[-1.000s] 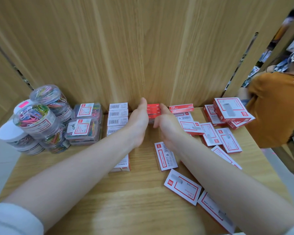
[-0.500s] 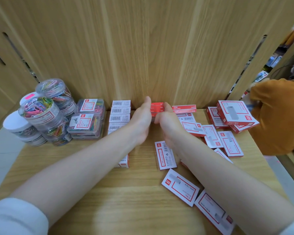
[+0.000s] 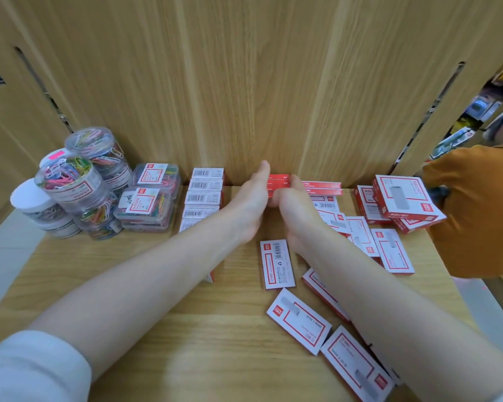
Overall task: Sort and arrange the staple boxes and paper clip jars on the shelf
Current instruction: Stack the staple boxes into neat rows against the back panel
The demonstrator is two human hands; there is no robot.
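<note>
Head view, down onto shelf [image 3: 186, 329]

Clear paper clip jars [image 3: 79, 187] full of coloured clips stand stacked at the shelf's far left. A row of white-and-red staple boxes [image 3: 205, 195] runs beside them. More staple boxes [image 3: 299, 320] lie scattered flat on the right.

Bright even overhead light, soft shadows under forearms, wide-angle bowing at edges, slight blur toward 3 o'clock, no glare.

Both forearms are bare, with a white sleeve [image 3: 32, 369] pushed up the left arm, seemingly soft fabric.
</note>
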